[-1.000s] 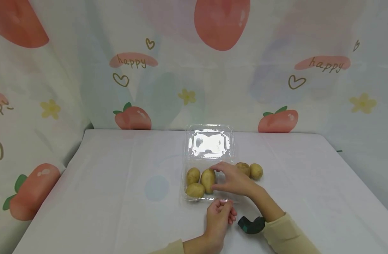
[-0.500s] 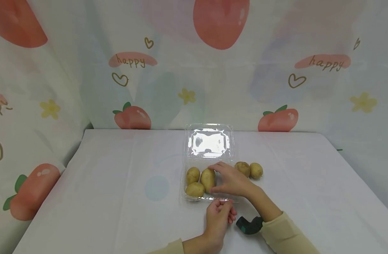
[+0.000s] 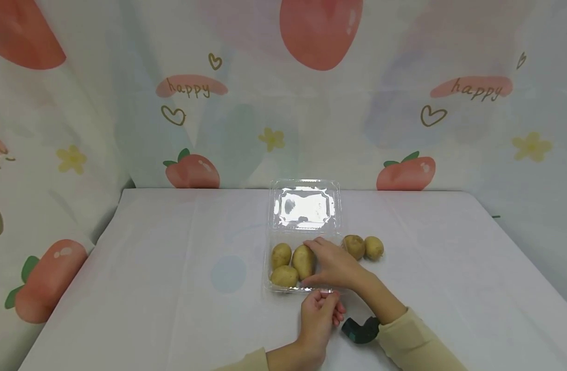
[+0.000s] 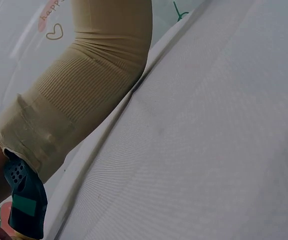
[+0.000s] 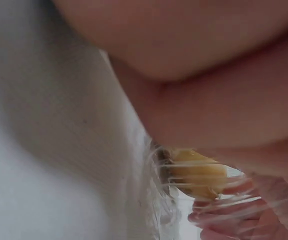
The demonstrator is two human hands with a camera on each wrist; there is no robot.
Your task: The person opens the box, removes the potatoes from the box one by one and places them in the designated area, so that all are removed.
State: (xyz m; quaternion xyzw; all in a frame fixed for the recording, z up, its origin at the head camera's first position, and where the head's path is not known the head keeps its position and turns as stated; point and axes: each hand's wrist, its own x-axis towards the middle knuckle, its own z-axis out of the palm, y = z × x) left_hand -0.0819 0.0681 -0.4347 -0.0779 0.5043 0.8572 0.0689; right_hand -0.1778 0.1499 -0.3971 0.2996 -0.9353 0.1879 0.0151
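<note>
A clear plastic clamshell box lies with its lid folded back on the white table. Several potatoes are in it: an upper left potato, a lower left potato, and a longer potato beside them. My right hand holds this longer potato, fingers at its far end and thumb by its near end. At the box's front rim, my left hand pinches the edge with thumb and curled fingers. The right wrist view shows a blurred yellow potato and left-hand fingers through the plastic.
Two more potatoes, a browner potato and a paler potato, sit just right of the box. A dark wrist device hangs at the right cuff. Behind the table stands a printed cloth backdrop.
My right hand has edged left, its fingers and thumb coming further round the longer potato. The left hand, the box and the potatoes stay in place.
</note>
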